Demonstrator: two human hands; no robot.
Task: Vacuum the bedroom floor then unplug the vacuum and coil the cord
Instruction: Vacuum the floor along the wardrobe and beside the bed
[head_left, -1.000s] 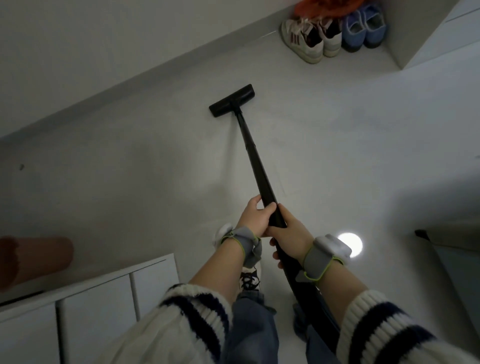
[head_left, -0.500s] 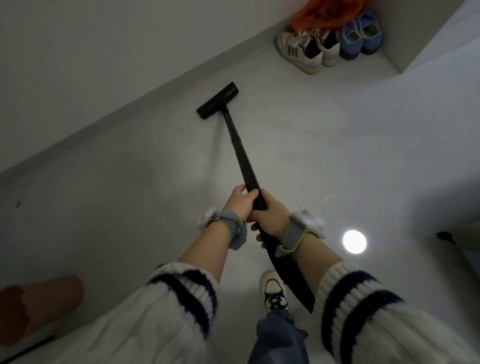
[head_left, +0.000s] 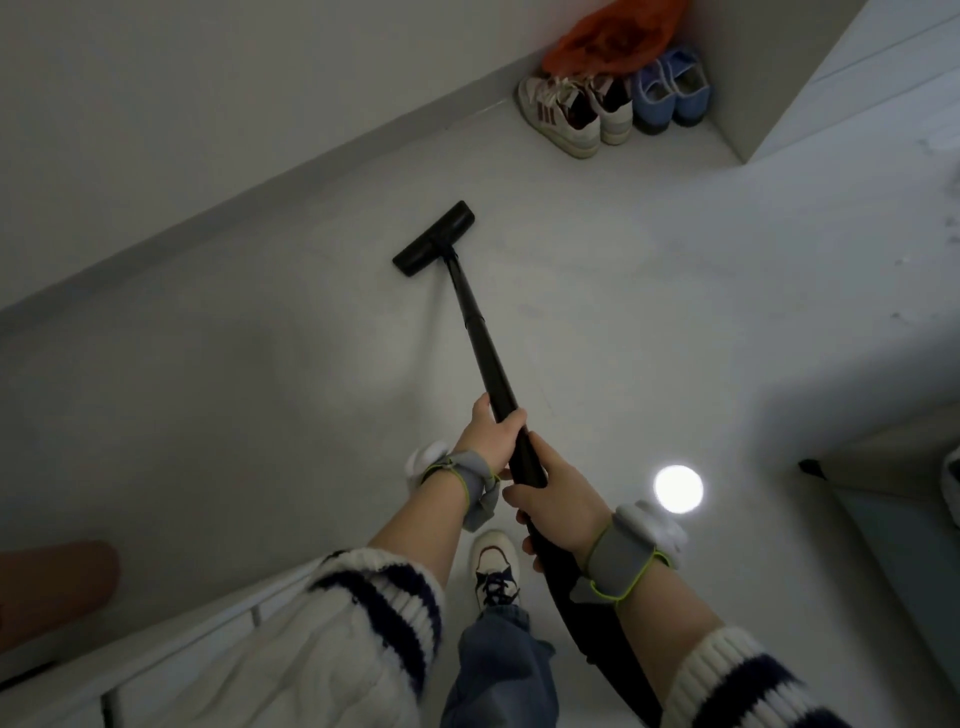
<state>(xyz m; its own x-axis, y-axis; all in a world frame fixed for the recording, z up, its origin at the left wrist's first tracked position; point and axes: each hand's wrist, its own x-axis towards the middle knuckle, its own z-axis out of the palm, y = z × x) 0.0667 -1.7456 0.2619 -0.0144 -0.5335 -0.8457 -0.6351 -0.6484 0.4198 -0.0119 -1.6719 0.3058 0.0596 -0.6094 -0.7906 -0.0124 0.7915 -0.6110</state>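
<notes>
The vacuum's floor head (head_left: 435, 239) is easing back a little from the skirting board (head_left: 260, 208) since half a second ago, lying flat on the pale bedroom floor (head_left: 649, 338) near the wall. The black wand (head_left: 478, 338) is running back to the person. The left hand (head_left: 491, 434) is wrapping it higher up and the right hand (head_left: 558, 506) is gripping it just below. Slow, overlapping strokes with the head kept flat are probably serving best here, working along the wall toward the shoes (head_left: 613, 109) in the corner without knocking them. No cord is showing.
</notes>
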